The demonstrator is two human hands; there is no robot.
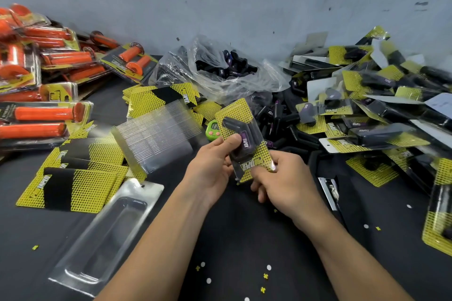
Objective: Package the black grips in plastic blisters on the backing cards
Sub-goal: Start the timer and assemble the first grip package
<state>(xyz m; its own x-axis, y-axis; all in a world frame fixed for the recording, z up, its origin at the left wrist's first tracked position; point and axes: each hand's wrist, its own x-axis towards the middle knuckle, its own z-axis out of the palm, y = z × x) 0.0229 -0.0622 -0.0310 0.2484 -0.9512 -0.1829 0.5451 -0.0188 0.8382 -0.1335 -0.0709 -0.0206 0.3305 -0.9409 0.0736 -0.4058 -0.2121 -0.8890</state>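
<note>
Gripping one part-made pack in both hands above the desk (232, 232).

The left hand (210, 164) curls its fingers (233, 140) round the clear blister (255, 133) over the black grip (236, 124). The right hand (283, 178) pinches the near end of the backing card (234, 111). The pack's long axis runs from 11 to 5 o'clock, and the right hand is nearer the end that probably needs closing. One pack and one grip are in hand, and one large empty blister (105, 234) lies at 7 o'clock. The finished packs (367, 134) at 2 o'clock are too many to count.

Both forearms are bare as far as the view shows, as are the left hand (208, 166) and right hand (283, 178).
</note>
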